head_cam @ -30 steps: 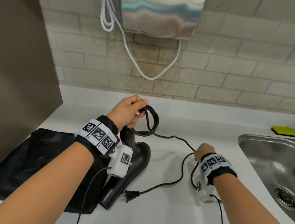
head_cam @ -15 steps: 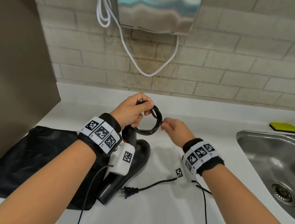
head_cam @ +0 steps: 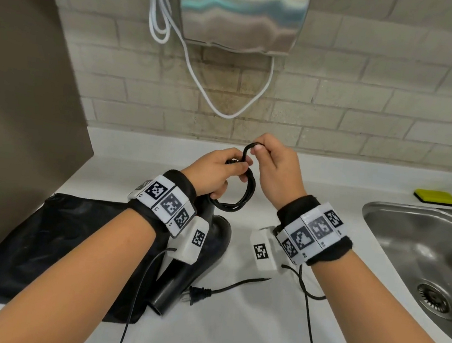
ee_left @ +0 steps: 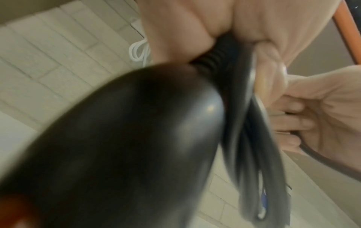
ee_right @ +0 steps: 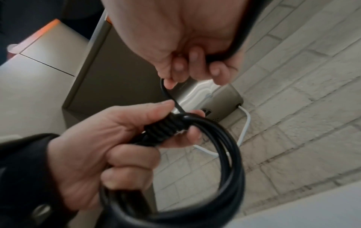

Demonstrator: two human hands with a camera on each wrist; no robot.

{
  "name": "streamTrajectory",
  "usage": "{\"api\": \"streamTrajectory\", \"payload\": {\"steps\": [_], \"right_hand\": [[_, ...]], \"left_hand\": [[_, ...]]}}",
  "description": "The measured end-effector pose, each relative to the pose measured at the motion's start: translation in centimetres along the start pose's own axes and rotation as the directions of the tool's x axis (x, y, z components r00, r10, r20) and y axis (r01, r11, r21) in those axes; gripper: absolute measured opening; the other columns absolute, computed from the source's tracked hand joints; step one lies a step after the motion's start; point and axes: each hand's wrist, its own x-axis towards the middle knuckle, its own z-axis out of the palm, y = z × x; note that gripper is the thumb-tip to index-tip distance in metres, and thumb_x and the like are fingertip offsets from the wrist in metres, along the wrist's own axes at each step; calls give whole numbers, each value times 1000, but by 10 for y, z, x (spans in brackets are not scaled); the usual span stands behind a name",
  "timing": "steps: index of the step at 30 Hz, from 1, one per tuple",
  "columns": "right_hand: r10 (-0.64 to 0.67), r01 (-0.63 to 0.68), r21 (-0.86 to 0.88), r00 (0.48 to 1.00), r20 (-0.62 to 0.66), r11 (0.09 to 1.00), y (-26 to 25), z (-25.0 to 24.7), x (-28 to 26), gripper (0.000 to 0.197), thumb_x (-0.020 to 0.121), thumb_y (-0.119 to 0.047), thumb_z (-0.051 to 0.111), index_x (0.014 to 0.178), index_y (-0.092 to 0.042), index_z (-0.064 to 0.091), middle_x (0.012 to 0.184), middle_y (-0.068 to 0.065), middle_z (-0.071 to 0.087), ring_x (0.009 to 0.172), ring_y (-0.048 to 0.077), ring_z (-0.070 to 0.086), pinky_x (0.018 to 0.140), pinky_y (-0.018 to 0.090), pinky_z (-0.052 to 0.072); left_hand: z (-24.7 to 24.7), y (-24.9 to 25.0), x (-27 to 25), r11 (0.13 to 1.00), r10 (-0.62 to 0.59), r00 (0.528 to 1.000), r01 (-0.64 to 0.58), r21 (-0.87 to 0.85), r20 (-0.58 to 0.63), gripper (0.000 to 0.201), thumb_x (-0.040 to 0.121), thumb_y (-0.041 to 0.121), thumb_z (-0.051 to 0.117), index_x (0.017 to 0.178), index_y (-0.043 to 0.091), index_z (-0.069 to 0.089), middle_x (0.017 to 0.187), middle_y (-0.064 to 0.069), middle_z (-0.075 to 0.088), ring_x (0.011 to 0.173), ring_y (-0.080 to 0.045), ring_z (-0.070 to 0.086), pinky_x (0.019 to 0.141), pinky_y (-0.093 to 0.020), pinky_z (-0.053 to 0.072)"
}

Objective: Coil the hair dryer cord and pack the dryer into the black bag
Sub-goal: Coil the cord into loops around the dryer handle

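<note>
The black hair dryer (head_cam: 201, 258) stands tilted on the white counter, its handle end up in my left hand (head_cam: 216, 170). That hand grips the coiled loops of black cord (head_cam: 239, 199) together with the ribbed cord collar (ee_right: 162, 129). My right hand (head_cam: 270, 166) pinches a fresh loop of cord (head_cam: 247, 152) just above the coil, touching the left hand. The free cord end with its plug (head_cam: 197, 293) lies on the counter in front. The black bag (head_cam: 43, 244) lies flat at the left, partly under the dryer's nozzle (head_cam: 161, 302).
A steel sink (head_cam: 432, 267) sits at the right with a yellow sponge (head_cam: 436, 197) behind it. A wall hand dryer (head_cam: 242, 8) with a white cable (head_cam: 222, 107) hangs above. A brown partition (head_cam: 17, 101) bounds the left side.
My right hand rose from the counter with the cord and came up against the left hand, laying another loop on the coil. The loose cord on the counter has shortened.
</note>
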Motion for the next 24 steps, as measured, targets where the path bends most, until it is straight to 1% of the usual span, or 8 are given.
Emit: {"api": "streamTrajectory", "payload": {"steps": [4, 8, 13, 16, 18, 21, 22, 24], "right_hand": [[-32, 34, 44, 999, -42, 998, 13, -1, -18, 18, 87, -17, 42, 76, -10, 54, 56, -14, 41, 54, 2, 42, 54, 15, 30], [-109, 119, -116, 990, 92, 986, 26, 2, -41, 30, 88, -34, 34, 79, -15, 55, 52, -13, 38, 52, 2, 42, 52, 14, 28], [-30, 46, -92, 986, 162, 995, 35, 8, -47, 24, 90, -25, 38, 82, -11, 56, 54, -13, 36, 53, 5, 41, 52, 17, 29], [-23, 49, -181, 989, 147, 982, 38, 11, -48, 27, 89, -24, 40, 88, -10, 63, 60, -16, 46, 63, 10, 42, 64, 27, 35], [-15, 45, -237, 992, 125, 970, 38, 13, -47, 25, 91, -21, 45, 94, -10, 68, 73, -5, 62, 75, 18, 46, 71, 28, 36], [-5, 15, -193, 999, 52, 981, 37, 17, -46, 18, 89, -12, 55, 97, -6, 70, 87, 10, 65, 80, 21, 53, 71, 16, 36], [-15, 18, -177, 1000, 15, 984, 36, 19, -47, 17, 88, -10, 58, 96, -4, 71, 89, 11, 62, 77, 19, 53, 68, 8, 36], [-37, 28, -135, 997, -65, 991, 31, 21, -49, 16, 84, -5, 61, 97, -3, 70, 93, 10, 55, 75, 14, 50, 68, 2, 40]], "left_hand": [[-4, -5, -1, 996, 44, 994, -51, -71, -95, 18, 100, 17, 40, 94, 17, 56, 79, -4, 59, 27, -10, 30, 33, -17, 26], [-6, -9, 0, 993, 68, 988, -81, -90, -140, 22, 101, 16, 36, 88, 16, 54, 76, -5, 56, 28, -9, 28, 34, -16, 26], [-6, -9, 0, 988, 41, 990, -60, -143, -133, 22, 100, 17, 37, 86, 16, 53, 74, -4, 55, 30, -8, 25, 34, -16, 24], [-7, -9, -1, 988, 34, 989, -55, -148, -142, 19, 99, 18, 41, 85, 17, 54, 74, -4, 55, 30, -7, 25, 34, -15, 24], [-7, -10, -2, 987, 22, 988, -46, -151, -155, 16, 98, 18, 46, 83, 17, 54, 74, -3, 55, 30, -6, 26, 34, -15, 24], [-7, -9, -3, 988, 19, 983, -47, -150, -182, 14, 93, 21, 54, 81, 17, 53, 71, -2, 56, 29, -6, 27, 33, -15, 24], [-7, -9, -4, 988, 19, 982, -48, -150, -190, 14, 92, 21, 56, 80, 17, 52, 70, -2, 56, 29, -6, 27, 33, -14, 24], [-8, -9, -4, 988, 19, 979, -50, -149, -201, 14, 92, 21, 56, 80, 16, 52, 69, -2, 56, 29, -6, 27, 33, -15, 24]]}}
